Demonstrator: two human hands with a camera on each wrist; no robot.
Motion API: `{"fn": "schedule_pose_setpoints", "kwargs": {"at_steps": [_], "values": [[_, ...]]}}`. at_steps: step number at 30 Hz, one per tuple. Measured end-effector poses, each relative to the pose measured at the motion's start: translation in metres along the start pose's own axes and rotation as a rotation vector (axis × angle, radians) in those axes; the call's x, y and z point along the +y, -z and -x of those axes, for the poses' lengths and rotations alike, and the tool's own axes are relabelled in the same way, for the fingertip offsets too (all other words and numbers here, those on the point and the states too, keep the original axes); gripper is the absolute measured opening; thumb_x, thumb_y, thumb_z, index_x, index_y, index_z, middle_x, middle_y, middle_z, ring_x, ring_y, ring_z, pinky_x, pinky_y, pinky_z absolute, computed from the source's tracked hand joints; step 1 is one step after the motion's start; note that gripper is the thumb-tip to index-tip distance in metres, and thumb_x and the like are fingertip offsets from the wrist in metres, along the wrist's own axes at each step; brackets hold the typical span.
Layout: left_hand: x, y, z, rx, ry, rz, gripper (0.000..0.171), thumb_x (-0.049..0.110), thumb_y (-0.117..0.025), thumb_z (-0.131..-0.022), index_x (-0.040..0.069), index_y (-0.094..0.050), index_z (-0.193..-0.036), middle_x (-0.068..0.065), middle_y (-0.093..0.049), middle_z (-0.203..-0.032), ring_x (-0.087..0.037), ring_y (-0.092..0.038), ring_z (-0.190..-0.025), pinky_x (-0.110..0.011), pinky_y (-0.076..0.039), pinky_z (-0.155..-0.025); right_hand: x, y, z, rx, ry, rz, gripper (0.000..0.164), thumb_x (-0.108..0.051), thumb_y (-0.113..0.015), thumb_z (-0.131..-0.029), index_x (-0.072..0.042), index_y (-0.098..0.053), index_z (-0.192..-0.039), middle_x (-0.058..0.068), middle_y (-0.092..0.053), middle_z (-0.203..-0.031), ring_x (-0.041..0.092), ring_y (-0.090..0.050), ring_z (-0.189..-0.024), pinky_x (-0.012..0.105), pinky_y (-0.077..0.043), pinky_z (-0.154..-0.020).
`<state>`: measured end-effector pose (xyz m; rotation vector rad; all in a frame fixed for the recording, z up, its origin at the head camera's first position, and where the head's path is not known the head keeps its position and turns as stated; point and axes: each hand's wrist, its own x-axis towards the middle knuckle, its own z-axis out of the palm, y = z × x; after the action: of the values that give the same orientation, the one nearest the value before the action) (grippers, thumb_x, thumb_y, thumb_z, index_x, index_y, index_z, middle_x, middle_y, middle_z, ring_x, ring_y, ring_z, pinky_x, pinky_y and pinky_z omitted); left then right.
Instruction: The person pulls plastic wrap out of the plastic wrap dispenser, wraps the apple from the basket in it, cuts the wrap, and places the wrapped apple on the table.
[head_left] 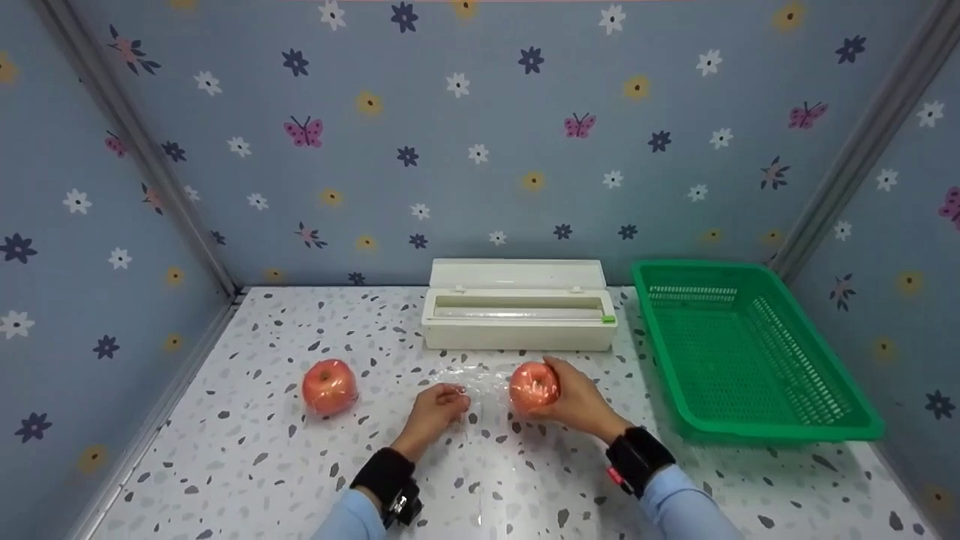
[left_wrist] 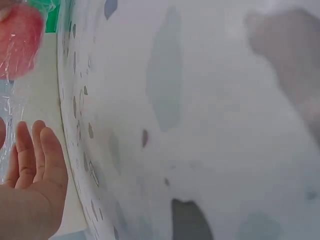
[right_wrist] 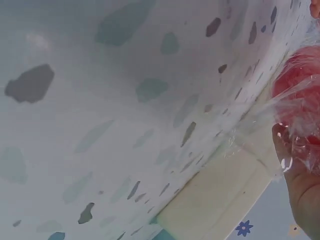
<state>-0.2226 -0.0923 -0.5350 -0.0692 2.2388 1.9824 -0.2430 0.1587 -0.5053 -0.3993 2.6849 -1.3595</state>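
Note:
My right hand (head_left: 577,401) grips a red apple (head_left: 534,385) from its right side, thumb in front and fingers behind. Clear cling film (right_wrist: 255,135) lies wrinkled around that apple and stretches left from it. At the film's left end, my left hand (head_left: 436,412) pinches it between thumb and fingertips; in the left wrist view the other fingers (left_wrist: 52,155) are only slightly bent. A second apple (head_left: 330,388), with a shiny film-like surface, rests on the table to the left of both hands.
Behind the hands stands a white cling film dispenser (head_left: 519,335), lid raised, with a roll (head_left: 517,313) inside and a green slider (head_left: 608,319) on its right end. A green plastic basket (head_left: 667,367) sits at the right. Flower-patterned walls (head_left: 510,210) enclose the speckled table (head_left: 255,480).

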Motion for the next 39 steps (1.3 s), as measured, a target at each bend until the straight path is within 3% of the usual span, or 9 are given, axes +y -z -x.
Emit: {"fn": "schedule_pose_setpoints", "kwargs": {"at_steps": [4,10,12,18,24,30,33,35,39], "values": [[0.002,0.000,0.001,0.037,-0.017,-0.023,0.033,0.009,-0.059,-0.086,-0.010,-0.053,-0.113,-0.017,-0.063,-0.101,-0.012,-0.061,-0.082,-0.028,-0.053,-0.077,-0.004,0.002,0.001,0.001,0.023,0.021,0.094,-0.023,-0.086,-0.057,-0.004,-0.039,-0.135,0.012,-0.050,-0.130,0.029,-0.048,-0.119,0.049,-0.041,-0.099],[0.012,-0.012,0.010,-0.061,-0.046,-0.039,0.047,0.020,-0.063,-0.085,-0.006,-0.050,-0.122,-0.021,-0.055,-0.120,-0.026,-0.059,-0.103,-0.041,-0.050,-0.087,-0.008,0.002,0.002,-0.008,0.015,0.022,0.094,-0.027,-0.086,-0.057,-0.005,-0.039,-0.136,0.011,-0.050,-0.131,0.027,-0.049,-0.118,0.046,-0.041,-0.099],[0.012,-0.017,0.011,-0.031,-0.058,-0.036,0.045,0.022,-0.063,-0.085,-0.005,-0.052,-0.120,-0.019,-0.058,-0.116,-0.026,-0.060,-0.101,-0.043,-0.050,-0.086,-0.010,0.003,0.002,-0.013,0.018,0.019,0.094,-0.027,-0.085,-0.057,-0.005,-0.038,-0.136,0.011,-0.050,-0.131,0.026,-0.049,-0.117,0.046,-0.042,-0.098],[0.002,-0.020,0.010,0.116,-0.149,-0.116,0.023,0.018,-0.062,-0.086,-0.002,-0.065,-0.096,-0.011,-0.066,-0.090,-0.020,-0.064,-0.081,-0.025,-0.050,-0.071,-0.009,0.007,0.005,0.000,0.040,0.031,0.090,-0.025,-0.086,-0.058,-0.003,-0.042,-0.133,0.010,-0.054,-0.125,0.026,-0.052,-0.113,0.045,-0.044,-0.095],[0.003,-0.007,0.013,0.043,-0.231,-0.252,0.011,0.012,-0.061,-0.086,0.002,-0.065,-0.087,-0.007,-0.066,-0.081,-0.015,-0.061,-0.074,-0.026,-0.052,-0.063,-0.007,0.011,0.010,0.018,0.063,0.085,0.089,-0.027,-0.086,-0.056,-0.003,-0.044,-0.131,0.010,-0.055,-0.123,0.025,-0.053,-0.111,0.044,-0.045,-0.095],[0.007,0.006,0.017,0.001,-0.334,-0.361,0.013,0.012,-0.063,-0.085,0.000,-0.066,-0.089,-0.005,-0.067,-0.080,-0.011,-0.060,-0.074,-0.022,-0.050,-0.067,-0.011,0.008,0.013,0.048,0.071,0.106,0.082,-0.029,-0.086,-0.056,-0.006,-0.049,-0.125,0.007,-0.058,-0.117,0.022,-0.055,-0.107,0.042,-0.047,-0.091],[0.008,0.007,0.018,0.014,-0.281,-0.320,0.016,0.015,-0.064,-0.084,0.000,-0.066,-0.090,-0.006,-0.066,-0.083,-0.012,-0.060,-0.076,-0.023,-0.050,-0.068,-0.013,0.007,0.015,0.065,0.063,0.102,0.082,-0.030,-0.086,-0.056,-0.007,-0.049,-0.125,0.006,-0.058,-0.116,0.022,-0.056,-0.106,0.041,-0.048,-0.090],[0.010,0.005,0.020,0.047,-0.172,-0.225,0.024,0.019,-0.065,-0.084,-0.002,-0.061,-0.097,-0.010,-0.062,-0.092,-0.016,-0.060,-0.082,-0.026,-0.052,-0.072,-0.014,0.006,0.016,0.074,0.071,0.105,0.082,-0.029,-0.087,-0.055,-0.006,-0.049,-0.125,0.006,-0.058,-0.116,0.022,-0.056,-0.106,0.041,-0.048,-0.090],[0.017,-0.002,0.020,0.205,0.076,0.080,0.058,0.038,-0.060,-0.086,-0.002,-0.038,-0.120,-0.019,-0.043,-0.117,-0.031,-0.056,-0.101,-0.034,-0.054,-0.081,-0.017,0.006,0.018,0.088,0.100,0.115,0.081,-0.027,-0.087,-0.055,-0.006,-0.049,-0.124,0.006,-0.057,-0.116,0.022,-0.056,-0.106,0.041,-0.048,-0.089]]}}
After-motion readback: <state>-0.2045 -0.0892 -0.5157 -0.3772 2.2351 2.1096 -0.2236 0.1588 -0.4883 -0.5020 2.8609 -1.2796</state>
